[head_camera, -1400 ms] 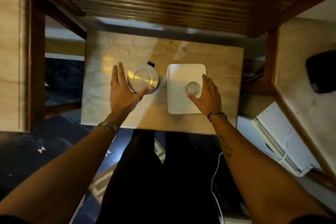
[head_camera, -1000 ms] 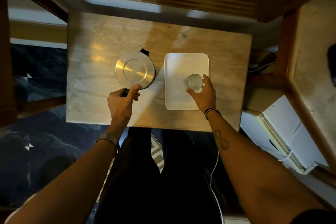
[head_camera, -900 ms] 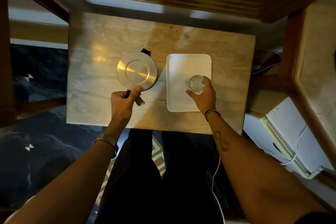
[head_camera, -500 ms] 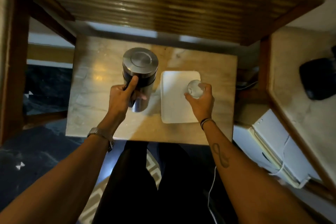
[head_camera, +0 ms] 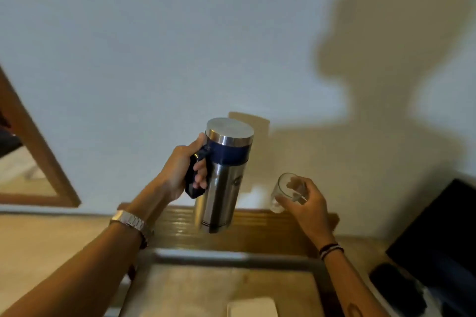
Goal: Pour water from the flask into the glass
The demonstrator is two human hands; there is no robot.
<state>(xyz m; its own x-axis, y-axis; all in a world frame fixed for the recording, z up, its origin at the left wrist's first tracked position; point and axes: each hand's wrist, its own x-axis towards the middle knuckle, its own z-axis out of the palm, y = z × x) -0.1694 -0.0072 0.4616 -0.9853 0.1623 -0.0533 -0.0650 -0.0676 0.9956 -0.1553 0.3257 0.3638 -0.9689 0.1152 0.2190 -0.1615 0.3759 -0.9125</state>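
The steel flask (head_camera: 222, 183) with a dark blue band and a flat metal lid hangs in the air, nearly upright, a little tilted. My left hand (head_camera: 183, 169) grips its dark handle. To the right and slightly lower, my right hand (head_camera: 306, 203) holds the clear glass (head_camera: 284, 192) from the side, mouth up and tilted toward me. Flask and glass are apart. No water shows between them, and the lid sits on the flask.
A pale wall fills the upper view. Below the hands lies a wooden shelf top (head_camera: 257, 229), then the marble table (head_camera: 180, 291) with a white tray (head_camera: 251, 307) at the bottom edge. A dark screen (head_camera: 443, 234) stands right, a framed mirror (head_camera: 33, 162) left.
Both hands have lifted the flask and the glass well above the table and tray. The view has swung up from the tabletop to the wall.
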